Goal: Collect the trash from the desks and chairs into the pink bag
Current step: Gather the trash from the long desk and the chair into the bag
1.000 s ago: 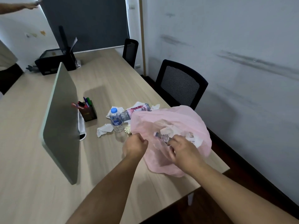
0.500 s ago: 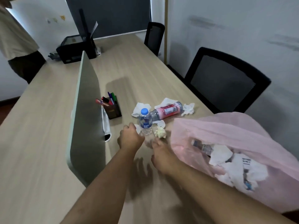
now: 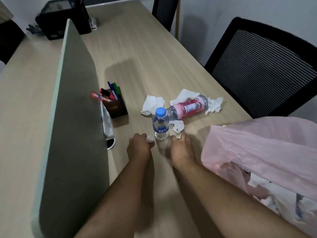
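A left hand (image 3: pixel 139 147) clutching a soft crumpled white tissue (image 3: pixel 150 139) and a right hand (image 3: pixel 182 149), grip unclear, flank a likely light clear plastic blue-capped bottle (image 3: pixel 160 126), probably best grasped mid-body.

A long pale wood counter (image 3: pixel 145 48) is split by a grey divider (image 3: pixel 73 117). A black mesh chair (image 3: pixel 260 69) and a second chair (image 3: pixel 164 11) stand by the whitish wall (image 3: pixel 223 7).

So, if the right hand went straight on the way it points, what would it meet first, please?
The right hand would probably meet the crumpled tissue by the water bottle first, then the pink bottle; depth is unclear.
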{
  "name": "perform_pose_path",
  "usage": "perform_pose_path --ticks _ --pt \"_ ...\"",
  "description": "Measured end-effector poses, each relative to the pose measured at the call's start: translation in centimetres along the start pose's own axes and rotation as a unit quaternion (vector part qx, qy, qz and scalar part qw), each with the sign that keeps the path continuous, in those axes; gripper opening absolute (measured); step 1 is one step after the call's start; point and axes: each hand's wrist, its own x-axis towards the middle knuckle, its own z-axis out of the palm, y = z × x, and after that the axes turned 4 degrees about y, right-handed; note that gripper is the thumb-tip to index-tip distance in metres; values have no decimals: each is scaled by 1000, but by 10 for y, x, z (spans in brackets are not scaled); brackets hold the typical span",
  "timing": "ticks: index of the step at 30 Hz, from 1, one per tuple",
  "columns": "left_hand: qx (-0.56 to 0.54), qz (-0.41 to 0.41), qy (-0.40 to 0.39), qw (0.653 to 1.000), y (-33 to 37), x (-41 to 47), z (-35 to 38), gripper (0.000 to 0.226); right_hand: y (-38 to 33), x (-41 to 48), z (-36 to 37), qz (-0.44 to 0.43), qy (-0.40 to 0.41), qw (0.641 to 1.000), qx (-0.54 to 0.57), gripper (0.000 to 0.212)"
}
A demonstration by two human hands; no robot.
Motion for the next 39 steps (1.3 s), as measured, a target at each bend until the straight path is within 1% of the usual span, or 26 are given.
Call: perform_pose_path --ticks 2,4,7,11,13,15,17,18,20,23,25,26,27,28,29,30,32,33,34,35,37,38,39 --pt "-28 -11 -11 999 -1 -8 -4 16 0 -6 -2 -5 -36 999 5 42" --pt "-46 -36 -24 998 -2 -17 -12 15 -3 -18 -5 -11 -66 998 17 43" --pt "-43 -47 -13 998 -3 -32 -26 18 -8 -41 -18 -53 -73 996 23 47" --pt "-49 -43 55 996 10 -66 -63 14 -15 -85 -57 -124 -49 990 44 43" --pt "-32 -22 80 996 19 -85 -81 3 -18 -105 -73 -155 -29 987 30 52" --pt "-31 17 115 993 27 -118 -94 10 -8 -135 -88 -191 1 981 26 53" --pt "-66 46 139 987 36 -149 -101 18 10 -162 -101 -226 47 973 21 48" --pt "-86 58 138 985 41 -163 -102 23 23 -174 -107 -234 68 970 14 47" --pt "-125 91 117 981 56 -191 -97 32 54 -194 -119 -225 99 969 -5 47" --pt "-179 135 88 971 85 -226 -80 32 106 -211 -132 -172 136 975 -36 44" --pt "-231 151 61 959 110 -240 -66 30 140 -213 -135 -134 129 980 -65 50" --pt "-255 162 30 953 123 -243 -60 25 153 -211 -134 -117 112 984 -80 57" --pt "-266 173 -21 948 136 -247 -55 17 165 -210 -134 -100 93 986 -92 66" --pt "-265 186 -73 943 148 -249 -52 26 175 -209 -134 -84 77 988 -103 73" --pt "-258 199 -111 939 156 -249 -47 42 183 -209 -132 -74 64 989 -109 75" --pt "-255 206 -122 937 162 -249 -44 49 188 -209 -132 -71 54 990 -109 74" --pt "-237 201 -84 947 163 -248 -44 41 189 -214 -132 -80 52 992 -79 65" --pt "-221 188 -50 956 161 -247 -44 35 188 -219 -133 -106 83 989 -55 60" --pt "-206 173 -13 963 157 -245 -43 30 188 -224 -134 -147 146 977 -42 54" --pt "-191 157 22 969 154 -243 -42 25 188 -227 -136 -185 216 958 -39 48" --pt "-185 117 74 973 145 -240 -37 15 194 -232 -142 -237 364 899 -46 35" --pt "-197 88 90 972 142 -240 -35 13 197 -234 -149 -240 420 874 -41 29" --pt "-217 53 102 969 140 -240 -33 22 199 -235 -157 -227 465 855 -36 28"
